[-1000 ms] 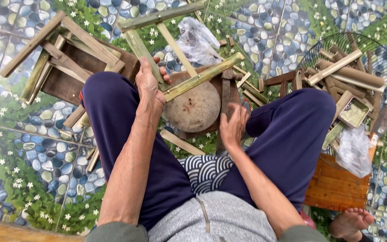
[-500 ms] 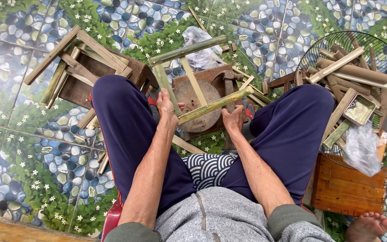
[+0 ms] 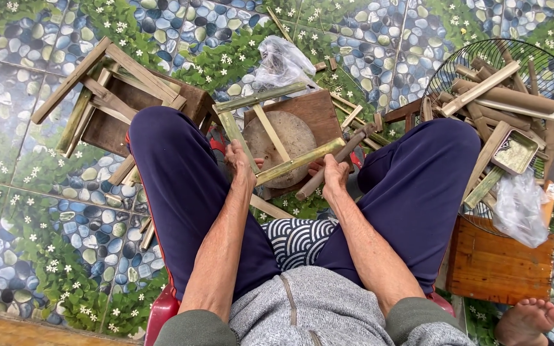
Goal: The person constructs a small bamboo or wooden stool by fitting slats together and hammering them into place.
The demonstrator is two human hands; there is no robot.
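Head view: I'm gripping the bamboo frame (image 3: 277,138) with both hands; left hand (image 3: 240,160) clasping its 8 o'clock corner, right hand (image 3: 333,174) wrapping the bottom rail, running 8-to-2.

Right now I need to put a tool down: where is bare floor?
Bare tiled floor lies left of the left knee, below the bamboo frames. Crowded: the wooden stool ahead under both hands, and the wire fan guard heaped with bamboo strips.

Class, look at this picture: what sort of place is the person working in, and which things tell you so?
Probably a home craft spot on a pebble-patterned tiled floor: split bamboo pieces piled around, and a bamboo frame.
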